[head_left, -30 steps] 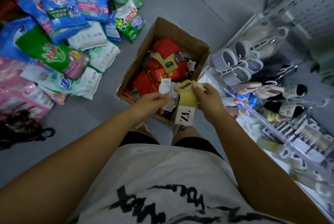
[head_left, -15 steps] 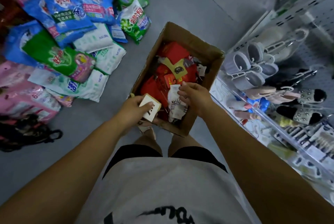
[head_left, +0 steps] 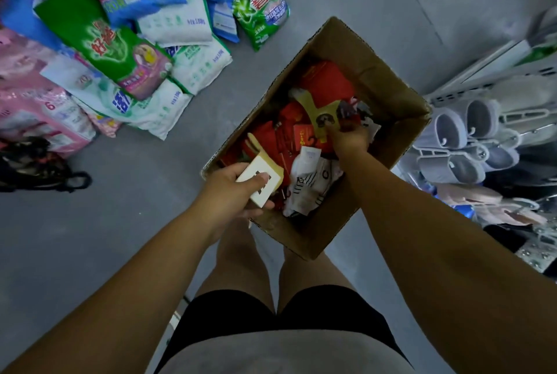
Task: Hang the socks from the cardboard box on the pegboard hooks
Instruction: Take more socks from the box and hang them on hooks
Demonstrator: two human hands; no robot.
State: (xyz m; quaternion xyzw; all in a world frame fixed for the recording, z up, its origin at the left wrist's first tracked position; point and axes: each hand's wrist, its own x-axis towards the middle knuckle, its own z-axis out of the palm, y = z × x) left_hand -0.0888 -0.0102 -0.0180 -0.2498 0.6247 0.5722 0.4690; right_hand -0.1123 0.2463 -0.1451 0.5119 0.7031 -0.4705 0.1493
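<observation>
An open cardboard box (head_left: 388,84) stands on the grey floor in front of my legs, filled with red, yellow and white packaged socks. My left hand (head_left: 232,189) is at the box's near left corner, shut on a yellow sock pair with a white card label (head_left: 259,176). My right hand (head_left: 348,137) is down inside the box, its fingers closed on another yellow sock pair with a dog picture (head_left: 319,116). White patterned socks (head_left: 310,186) lie in the box's near end. The pegboard (head_left: 539,72) is at the right edge, mostly out of view.
Several detergent and powder bags (head_left: 126,51) are piled on the floor to the left. A black bag (head_left: 33,165) lies at the far left. Grey and pink slippers on hangers (head_left: 470,138) fill the shelf at the right.
The yellow sock pair passed from my right hand to my left hand. My right hand then reached deeper into the box and closed on the yellow pair with the dog picture. The view tilted downward.
</observation>
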